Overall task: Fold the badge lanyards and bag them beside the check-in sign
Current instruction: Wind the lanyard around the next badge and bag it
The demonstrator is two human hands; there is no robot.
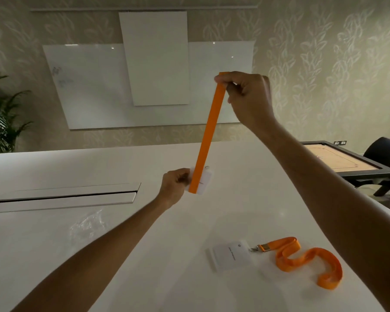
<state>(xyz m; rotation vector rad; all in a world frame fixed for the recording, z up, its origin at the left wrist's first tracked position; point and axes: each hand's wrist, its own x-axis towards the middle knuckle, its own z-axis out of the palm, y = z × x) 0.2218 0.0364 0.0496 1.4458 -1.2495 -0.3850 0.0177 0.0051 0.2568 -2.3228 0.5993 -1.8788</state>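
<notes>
This looks like an office meeting room. A long white table (pixel 54 244) fills the lower frame, with a flip-up cable hatch (pixel 63 197) at centre left. Glass whiteboards (pixel 88 86) hang on the leaf-patterned wallpaper (pixel 324 64) at upper centre. A potted palm (pixel 2 115) stands at the left edge; a carrom board (pixel 338 158) and dark chair (pixel 385 154) sit at right.

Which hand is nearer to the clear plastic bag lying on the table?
Left. The left hand holds the badge end of the taut lanyard, just right of and beyond the bag. The right hand is raised high, pinching the lanyard's top, farther off.
</notes>
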